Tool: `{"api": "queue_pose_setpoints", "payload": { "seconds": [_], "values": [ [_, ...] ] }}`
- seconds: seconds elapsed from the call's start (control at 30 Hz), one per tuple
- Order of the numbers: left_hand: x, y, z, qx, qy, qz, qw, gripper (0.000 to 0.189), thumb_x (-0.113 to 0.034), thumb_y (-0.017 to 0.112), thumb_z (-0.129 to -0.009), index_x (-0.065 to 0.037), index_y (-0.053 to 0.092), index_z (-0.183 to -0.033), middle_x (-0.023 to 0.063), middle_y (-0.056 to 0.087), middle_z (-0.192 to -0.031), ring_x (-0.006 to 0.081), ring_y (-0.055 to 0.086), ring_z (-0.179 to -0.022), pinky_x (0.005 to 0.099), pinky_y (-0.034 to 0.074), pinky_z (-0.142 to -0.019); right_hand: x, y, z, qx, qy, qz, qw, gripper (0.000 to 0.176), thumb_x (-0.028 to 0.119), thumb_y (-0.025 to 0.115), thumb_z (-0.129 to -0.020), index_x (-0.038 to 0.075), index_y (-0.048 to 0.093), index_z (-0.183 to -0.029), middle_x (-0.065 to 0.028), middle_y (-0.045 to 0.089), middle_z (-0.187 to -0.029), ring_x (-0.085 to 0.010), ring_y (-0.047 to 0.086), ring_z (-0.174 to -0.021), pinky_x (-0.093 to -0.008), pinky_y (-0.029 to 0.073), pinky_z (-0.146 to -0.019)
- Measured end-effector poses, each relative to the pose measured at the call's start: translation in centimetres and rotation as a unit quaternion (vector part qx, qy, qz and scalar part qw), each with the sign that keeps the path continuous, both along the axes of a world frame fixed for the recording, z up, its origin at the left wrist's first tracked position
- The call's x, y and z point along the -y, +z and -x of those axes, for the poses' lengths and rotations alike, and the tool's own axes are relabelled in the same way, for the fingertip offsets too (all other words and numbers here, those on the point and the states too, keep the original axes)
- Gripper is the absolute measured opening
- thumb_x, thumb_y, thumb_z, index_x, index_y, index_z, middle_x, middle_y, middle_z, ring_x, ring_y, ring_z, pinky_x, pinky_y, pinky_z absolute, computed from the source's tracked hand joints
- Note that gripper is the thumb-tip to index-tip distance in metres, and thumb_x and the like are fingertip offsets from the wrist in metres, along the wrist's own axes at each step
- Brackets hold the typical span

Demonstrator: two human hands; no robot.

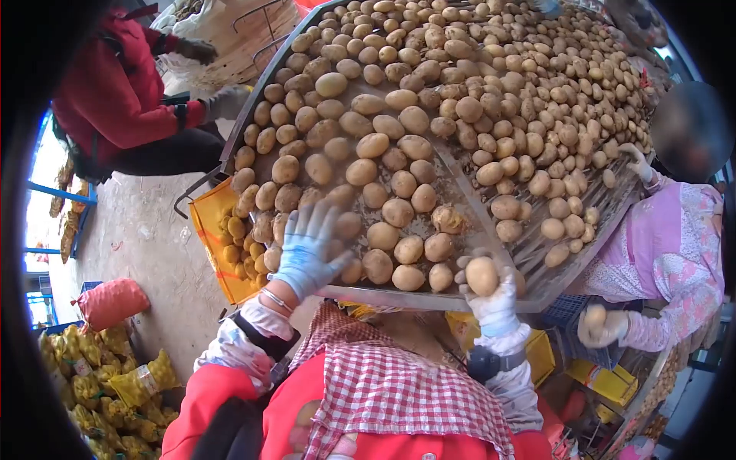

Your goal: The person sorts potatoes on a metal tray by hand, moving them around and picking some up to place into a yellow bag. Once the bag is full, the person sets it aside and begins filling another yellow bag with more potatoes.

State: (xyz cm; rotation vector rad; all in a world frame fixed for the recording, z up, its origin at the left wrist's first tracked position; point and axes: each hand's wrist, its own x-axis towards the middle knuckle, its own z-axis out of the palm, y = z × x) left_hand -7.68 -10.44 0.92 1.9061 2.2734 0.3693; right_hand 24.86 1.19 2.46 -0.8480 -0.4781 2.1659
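Gloved in pale blue, my left hand (305, 244) lies with fingers spread over the potatoes (372, 146) near the front left of the metal sorting table (376, 294). No potato shows in its grasp, though what is under the palm is hidden. At the table's front edge my right hand (494, 303), in a whitish glove, is closed around a potato (481, 276). A metal divider (474, 203) runs across the tabletop behind it. Left of my left hand, an orange bag (211, 238) hangs at the table's side with potatoes in it.
A co-worker in red (107, 92) stands at the left. Another in a pink vest (652, 238) works at the right, one gloved hand (602, 328) holding a potato. Filled yellow net bags (100, 368) and a red sack (113, 304) lie lower left; a blue crate (586, 341) sits lower right.
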Motion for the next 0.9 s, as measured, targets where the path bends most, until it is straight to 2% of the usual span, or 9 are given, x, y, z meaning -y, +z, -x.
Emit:
{"api": "queue_pose_setpoints", "payload": {
  "seconds": [0.13,0.3,0.33,0.4,0.43,0.57,0.67,0.73,0.9],
  "values": [
    [2.3,-1.7,6.5,0.237,0.162,-0.213,0.934,0.04,-0.008,0.058,-0.087,-0.003,0.058,-0.127,0.0218,0.052,-0.137,0.0391,0.046,-0.131,0.0434,0.036,-0.11,1.8,3.1,-6.2,0.025,-0.144,0.062,0.987,0.027,0.037,0.054,-0.094,0.012,0.058,-0.103,-0.0128,0.063,-0.09,-0.0316,0.064,-0.076,-0.0378,0.052,-0.05],
    [0.8,1.3,0.4,0.052,-0.108,-0.065,0.991,0.029,-0.027,0.073,-0.072,-0.014,0.07,-0.097,0.017,0.044,-0.144,0.0441,0.032,-0.137,0.0551,0.026,-0.113,6.5,3.0,-21.4,0.281,-0.242,-0.006,0.929,0.028,0.041,0.051,-0.097,0.016,0.06,-0.106,-0.0069,0.066,-0.096,-0.0207,0.064,-0.075,-0.0309,0.051,-0.05],
    [0.4,0.9,-0.7,0.046,-0.135,-0.032,0.989,0.032,-0.032,0.075,-0.071,-0.013,0.071,-0.097,0.0171,0.04,-0.147,0.0446,0.029,-0.139,0.0555,0.024,-0.114,7.2,2.6,-24.4,0.424,-0.196,0.033,0.884,0.035,0.037,0.052,-0.097,0.009,0.059,-0.117,-0.0083,0.067,-0.104,-0.0204,0.065,-0.082,-0.0311,0.053,-0.064],
    [-0.8,1.6,-1.5,0.02,-0.132,0.008,0.991,0.035,-0.036,0.075,-0.07,-0.012,0.071,-0.094,0.0178,0.038,-0.148,0.0451,0.026,-0.14,0.0561,0.022,-0.114,9.7,-2.7,-32.0,0.846,-0.104,-0.207,0.48,0.038,0.028,0.053,-0.098,0.002,0.056,-0.126,-0.0089,0.066,-0.109,-0.0194,0.064,-0.094,-0.031,0.052,-0.081],
    [-1.4,1.8,-1.8,-0.01,-0.12,0.052,0.991,0.038,-0.04,0.076,-0.068,-0.01,0.072,-0.092,0.0184,0.036,-0.149,0.0457,0.024,-0.14,0.0566,0.02,-0.115,10.0,-1.8,-31.1,0.849,-0.107,-0.205,0.475,0.038,0.028,0.053,-0.098,0.002,0.056,-0.126,-0.0089,0.066,-0.109,-0.0194,0.064,-0.094,-0.031,0.052,-0.081],
    [-1.9,1.3,-1.6,-0.023,-0.151,-0.007,0.988,0.034,-0.037,0.077,-0.069,-0.006,0.07,-0.081,0.0181,0.039,-0.147,0.0441,0.025,-0.141,0.0587,0.021,-0.114,9.3,2.1,-18.7,0.521,-0.164,-0.236,0.803,0.036,0.024,0.052,-0.099,0.0,0.058,-0.125,-0.0125,0.066,-0.113,-0.0181,0.063,-0.1,-0.0314,0.051,-0.086],
    [-2.4,2.1,-4.9,0.053,-0.073,-0.107,0.99,0.024,-0.028,0.077,-0.07,-0.008,0.068,-0.079,0.0159,0.045,-0.143,0.0438,0.032,-0.138,0.0589,0.025,-0.112,7.1,3.9,-8.7,0.25,0.002,-0.228,0.941,0.061,0.045,0.056,-0.096,0.0,0.047,-0.136,-0.0169,0.058,-0.131,-0.0281,0.062,-0.113,-0.0364,0.052,-0.088],
    [-2.9,1.6,-7.8,0.133,-0.125,-0.154,0.971,0.034,-0.016,0.073,-0.072,-0.012,0.063,-0.105,0.0148,0.055,-0.133,0.0401,0.037,-0.136,0.0577,0.028,-0.111,5.5,4.4,-3.0,0.246,0.065,-0.213,0.943,0.059,0.03,0.061,-0.096,0.0,0.04,-0.143,-0.0141,0.044,-0.145,-0.0268,0.052,-0.125,-0.0359,0.05,-0.095],
    [-3.5,0.3,-0.6,0.161,0.049,-0.302,0.938,0.043,0.002,0.056,-0.08,-0.01,0.059,-0.121,0.0127,0.058,-0.129,0.0402,0.048,-0.126,0.0511,0.033,-0.107,3.5,2.0,-0.2,0.325,-0.006,-0.245,0.913,0.033,0.012,0.062,-0.096,-0.001,0.058,-0.126,-0.0059,0.065,-0.114,-0.0105,0.061,-0.1,-0.0225,0.05,-0.087]
  ]
}}
